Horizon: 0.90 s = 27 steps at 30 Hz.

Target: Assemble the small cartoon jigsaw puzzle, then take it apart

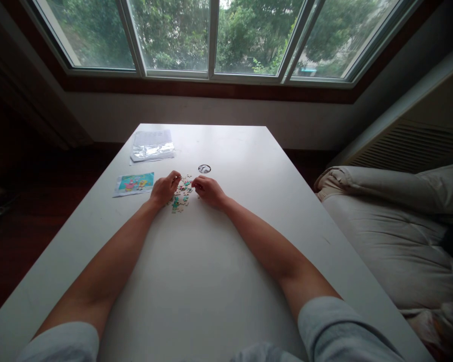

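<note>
Fingers (176, 177) of the left hand (165, 189) curl inward, tips close together; those of the right hand (208, 190) bend down toward the thumb. Whether either set pinches a piece cannot be told at this scale. Pieces (184, 186) lie on the white table (200, 281), in the gap between the hands: to the right of the left fingers, to the left of the right fingers. Long axis of the scatter: near to far, far end leaning slightly right. Nearer hand: left, which borders the scatter along its side; the right fingertips stand at the opposite edge.

Appearance of pieces: small, flat, loose, irregular in outline. Colours: pale cream, pinkish red, green and teal. A denser blue-green patch (175, 204) marks the near end. Individual shapes are too small to resolve.
</note>
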### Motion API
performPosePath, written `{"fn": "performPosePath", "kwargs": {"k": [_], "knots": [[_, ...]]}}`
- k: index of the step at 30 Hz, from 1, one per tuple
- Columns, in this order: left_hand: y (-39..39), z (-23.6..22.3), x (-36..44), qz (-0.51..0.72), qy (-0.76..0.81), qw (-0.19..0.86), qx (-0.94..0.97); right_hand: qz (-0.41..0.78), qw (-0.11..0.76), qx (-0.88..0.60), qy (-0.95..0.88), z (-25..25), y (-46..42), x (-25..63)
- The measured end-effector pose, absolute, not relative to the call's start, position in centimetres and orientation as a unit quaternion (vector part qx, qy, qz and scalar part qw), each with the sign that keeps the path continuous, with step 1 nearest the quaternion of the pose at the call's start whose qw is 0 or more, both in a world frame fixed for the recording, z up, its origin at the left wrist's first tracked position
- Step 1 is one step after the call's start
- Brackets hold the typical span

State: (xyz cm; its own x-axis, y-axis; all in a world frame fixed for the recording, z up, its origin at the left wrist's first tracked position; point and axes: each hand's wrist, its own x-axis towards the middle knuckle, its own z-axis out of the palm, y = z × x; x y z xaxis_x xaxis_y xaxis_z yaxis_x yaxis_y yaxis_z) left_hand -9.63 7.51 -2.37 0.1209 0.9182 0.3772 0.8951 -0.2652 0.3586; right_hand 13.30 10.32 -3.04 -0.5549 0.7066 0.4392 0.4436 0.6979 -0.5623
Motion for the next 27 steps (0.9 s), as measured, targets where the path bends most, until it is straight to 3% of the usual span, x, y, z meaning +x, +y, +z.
{"fn": "performPosePath", "kwargs": {"k": [8, 17, 27], "knots": [[7.9, -2.7, -9.8, 0.259, 0.606, 0.017, 0.752, 0.233, 0.237, -0.296, -0.895, -2.2, 10.7, 14.4], [7.7, -2.3, -9.6, 0.299, 0.575, 0.026, 0.761, 0.168, 0.262, -0.281, -0.908, -2.7, 9.2, 12.7], [7.9, -2.7, -9.9, 0.280, 0.590, 0.021, 0.757, 0.064, 0.204, -0.242, -0.946, -2.5, 7.8, 11.6]]}}
